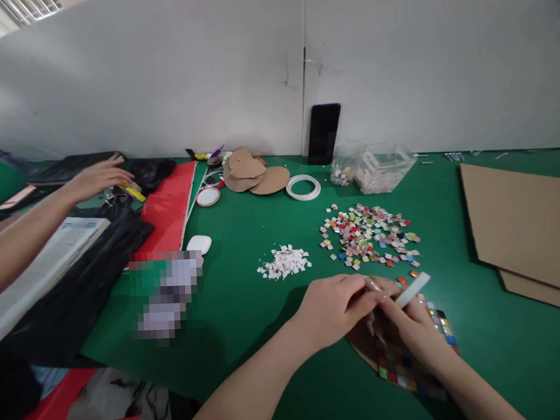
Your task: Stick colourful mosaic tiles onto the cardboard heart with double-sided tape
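Head view: left hand [333,307] and right hand [412,325] meeting above mosaic board [407,368], fingers pinched shut around white strip [412,289], just below loose tile pile [369,234].

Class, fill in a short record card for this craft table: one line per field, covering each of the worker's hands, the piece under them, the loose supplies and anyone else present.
left hand: fingertips meet the right hand's
right hand: holds a white strip
piece under hands: cardboard shape partly covered with coloured tiles
loose supplies: coloured tile pile; white scraps pile; tape roll
surface: green table
other person: co-worker's hand at far left
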Demonstrator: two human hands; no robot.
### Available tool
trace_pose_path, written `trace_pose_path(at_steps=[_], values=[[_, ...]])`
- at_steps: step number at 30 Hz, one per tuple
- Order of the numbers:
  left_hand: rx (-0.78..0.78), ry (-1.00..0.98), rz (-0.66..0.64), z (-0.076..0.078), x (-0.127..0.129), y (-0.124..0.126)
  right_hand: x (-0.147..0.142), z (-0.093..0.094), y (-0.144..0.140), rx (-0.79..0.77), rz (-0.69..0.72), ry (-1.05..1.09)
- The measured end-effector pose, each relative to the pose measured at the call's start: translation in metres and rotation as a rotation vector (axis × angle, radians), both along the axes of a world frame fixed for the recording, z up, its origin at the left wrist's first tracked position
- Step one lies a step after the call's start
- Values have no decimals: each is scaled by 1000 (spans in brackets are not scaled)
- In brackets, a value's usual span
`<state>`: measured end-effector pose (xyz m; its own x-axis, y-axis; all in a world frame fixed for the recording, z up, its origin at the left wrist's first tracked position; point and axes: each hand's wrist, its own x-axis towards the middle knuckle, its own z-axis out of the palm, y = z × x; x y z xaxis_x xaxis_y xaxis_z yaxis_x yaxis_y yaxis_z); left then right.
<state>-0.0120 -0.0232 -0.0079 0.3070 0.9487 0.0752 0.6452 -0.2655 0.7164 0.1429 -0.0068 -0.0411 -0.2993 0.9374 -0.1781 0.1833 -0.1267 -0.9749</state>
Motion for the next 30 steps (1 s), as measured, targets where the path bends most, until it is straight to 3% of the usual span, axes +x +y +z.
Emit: trace_pose_path(at_steps=[3, 10, 17, 22, 26, 30], values=[[-4, -56, 3, 2, 0, -1, 6, -6, 0, -118, -24, 24], [35, -186, 24, 8, 1, -5, 13, -10, -4, -217, -68, -2], [17, -151, -10, 14, 1, -7, 6, 12, -8, -218, -150, -73], [-17, -224, -14, 16, 0, -6, 15, 6, -8, -238, -178, -75], [-11, -178, 41, 13, 0, -6, 24, 0, -4, -273, -82, -73], [-37, -178, 114, 12, -1, -4, 26, 4, -2, -136, -79, -96]])
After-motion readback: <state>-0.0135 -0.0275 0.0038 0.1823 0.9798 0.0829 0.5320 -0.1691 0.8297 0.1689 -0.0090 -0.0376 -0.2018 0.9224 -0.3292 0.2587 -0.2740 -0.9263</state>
